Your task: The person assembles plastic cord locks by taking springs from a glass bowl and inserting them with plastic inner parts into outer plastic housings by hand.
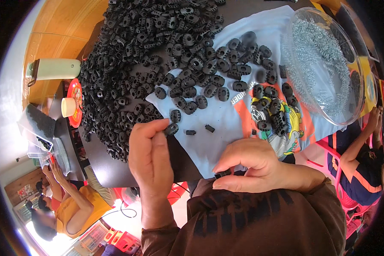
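My left hand (151,155) is closed, with thumb and forefinger at an oval black ribbed plastic piece (171,129) by the cloth's left edge. Another such piece (175,115) lies just beyond the fingertips. Nearer to me, my right hand (251,164) pinches a small black plastic part (222,174) between thumb and fingers. Two small dark rectangular parts, one on the left (190,132) and one on the right (209,128), rest on the light blue printed cloth (217,149) between my hands. Several more ribbed pieces (196,64) are spread over the cloth.
A big heap of black pieces (136,38) covers the dark table's far left. On the right, a clear round tub (357,91) holds coiled silvery springs (313,55). A pale green bottle (57,69) and red plate (75,102) are left. Other people sit at both sides.
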### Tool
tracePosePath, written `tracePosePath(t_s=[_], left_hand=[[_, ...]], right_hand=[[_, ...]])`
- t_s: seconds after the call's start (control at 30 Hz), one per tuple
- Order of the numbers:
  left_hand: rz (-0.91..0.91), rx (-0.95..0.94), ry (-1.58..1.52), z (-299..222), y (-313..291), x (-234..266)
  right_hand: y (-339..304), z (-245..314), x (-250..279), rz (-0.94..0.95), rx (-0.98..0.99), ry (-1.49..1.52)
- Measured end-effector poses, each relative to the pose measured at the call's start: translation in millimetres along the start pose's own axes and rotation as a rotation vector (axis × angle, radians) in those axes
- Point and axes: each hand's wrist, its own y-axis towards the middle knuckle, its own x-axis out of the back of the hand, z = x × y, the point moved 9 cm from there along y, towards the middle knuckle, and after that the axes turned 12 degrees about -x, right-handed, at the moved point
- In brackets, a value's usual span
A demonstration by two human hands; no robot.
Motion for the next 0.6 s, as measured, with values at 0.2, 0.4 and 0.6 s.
tracePosePath(t_s=[0.2,0.4,0.6], left_hand=[[0.074,-0.23,0.181,-17.1,9.3,-15.6],[0.156,-0.274,0.199,-21.3,10.4,-26.7],[0.198,-0.241,0.023,-25.9,10.8,-30.5]], right_hand=[[-0.1,0.6,-0.5,0.006,0.017,-0.033],[0.2,0.0,-1.4,0.007,0.023,-0.024],[-0.9,-2.8,1.7,-0.003,-0.023,0.018]])
